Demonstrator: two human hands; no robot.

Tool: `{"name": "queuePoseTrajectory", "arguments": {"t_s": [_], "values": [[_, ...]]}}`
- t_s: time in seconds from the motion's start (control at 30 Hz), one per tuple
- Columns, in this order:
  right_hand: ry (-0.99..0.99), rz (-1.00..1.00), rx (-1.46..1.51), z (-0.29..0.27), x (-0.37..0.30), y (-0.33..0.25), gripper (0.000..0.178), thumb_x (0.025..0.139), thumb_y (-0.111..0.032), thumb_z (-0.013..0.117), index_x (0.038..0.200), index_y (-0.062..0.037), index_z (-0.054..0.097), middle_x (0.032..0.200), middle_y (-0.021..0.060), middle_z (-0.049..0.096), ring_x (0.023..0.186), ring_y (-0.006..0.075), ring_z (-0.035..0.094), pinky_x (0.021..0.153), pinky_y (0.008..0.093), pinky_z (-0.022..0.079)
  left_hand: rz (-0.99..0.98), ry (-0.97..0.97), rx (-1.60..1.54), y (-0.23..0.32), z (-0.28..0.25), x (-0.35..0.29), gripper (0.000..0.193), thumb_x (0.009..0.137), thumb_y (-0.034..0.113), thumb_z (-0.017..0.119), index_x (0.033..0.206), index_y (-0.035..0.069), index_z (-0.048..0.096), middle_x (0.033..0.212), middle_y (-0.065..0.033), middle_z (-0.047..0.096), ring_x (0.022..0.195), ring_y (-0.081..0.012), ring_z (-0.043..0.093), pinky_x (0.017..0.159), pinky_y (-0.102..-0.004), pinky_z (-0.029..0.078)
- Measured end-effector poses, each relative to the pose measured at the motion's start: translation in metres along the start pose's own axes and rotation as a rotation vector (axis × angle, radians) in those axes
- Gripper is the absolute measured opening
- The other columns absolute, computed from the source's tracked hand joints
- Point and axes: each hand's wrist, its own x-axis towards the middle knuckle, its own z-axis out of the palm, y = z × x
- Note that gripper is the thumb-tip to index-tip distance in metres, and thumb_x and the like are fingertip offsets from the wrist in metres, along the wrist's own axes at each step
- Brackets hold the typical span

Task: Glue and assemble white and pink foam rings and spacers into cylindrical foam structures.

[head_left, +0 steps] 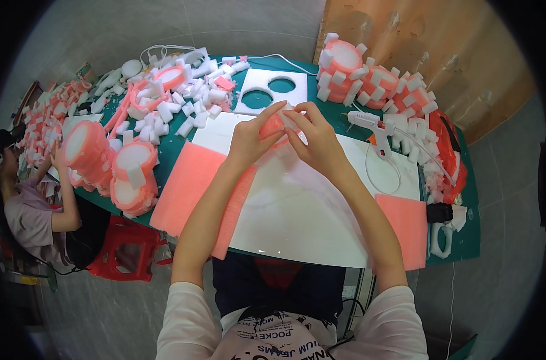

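My left hand and my right hand meet over the far part of a glossy white board. Between them they grip a curved pink foam piece, with fingertips pinched close together. Something whitish shows at the right fingers, but its shape is partly covered. Just beyond the hands lies a white foam sheet with two round holes. To the right of my right hand, a white glue gun rests on its side, its cable looping over the board.
Pink foam sheets lie left and right. White foam blocks pile up far left; pink foam rolls with white blocks stand far right. More rolls stand left, near a red stool and a seated person.
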Motion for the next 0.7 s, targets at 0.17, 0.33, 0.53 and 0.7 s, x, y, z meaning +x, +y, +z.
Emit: {"name": "queuePoseTrajectory", "arguments": {"t_s": [0.17, 0.33, 0.53, 0.7], "values": [[0.034, -0.029, -0.002, 0.005, -0.002, 0.003, 0.031, 0.074, -0.004, 0.062, 0.105, -0.0013, 0.056, 0.097, 0.0141, 0.050, 0.077, 0.0247, 0.057, 0.067, 0.0301, 0.047, -0.028, 0.018, -0.054, -0.002, 0.002, 0.000, 0.056, 0.071, 0.020, 0.069, 0.122, 0.024, 0.048, 0.071, -0.0124, 0.061, 0.059, -0.0273, 0.060, 0.055, -0.0310, 0.046], [0.090, -0.063, -0.032, 0.010, -0.003, 0.003, 0.031, 0.075, -0.002, 0.060, 0.106, -0.0002, 0.056, 0.093, 0.0150, 0.050, 0.079, 0.0257, 0.056, 0.069, 0.0307, 0.047, -0.034, 0.024, -0.100, -0.003, 0.001, 0.002, 0.055, 0.070, 0.018, 0.069, 0.121, 0.024, 0.049, 0.069, -0.0120, 0.061, 0.057, -0.0262, 0.058, 0.054, -0.0304, 0.045], [0.077, -0.073, -0.050, 0.011, -0.004, 0.005, 0.036, 0.073, -0.001, 0.060, 0.109, 0.0010, 0.053, 0.089, 0.0147, 0.047, 0.080, 0.0258, 0.054, 0.071, 0.0315, 0.046, -0.087, -0.009, -0.069, -0.002, 0.001, 0.002, 0.053, 0.070, 0.017, 0.069, 0.119, 0.023, 0.051, 0.062, -0.0114, 0.058, 0.052, -0.0247, 0.056, 0.051, -0.0301, 0.043], [0.026, -0.062, 0.027, 0.007, -0.003, 0.004, 0.040, 0.071, 0.003, 0.056, 0.111, 0.0011, 0.051, 0.089, 0.0141, 0.045, 0.083, 0.0255, 0.051, 0.071, 0.0315, 0.045, -0.070, 0.025, -0.113, -0.005, 0.002, 0.003, 0.053, 0.070, 0.016, 0.069, 0.119, 0.022, 0.051, 0.060, -0.0100, 0.057, 0.051, -0.0215, 0.055, 0.051, -0.0287, 0.042]]}}
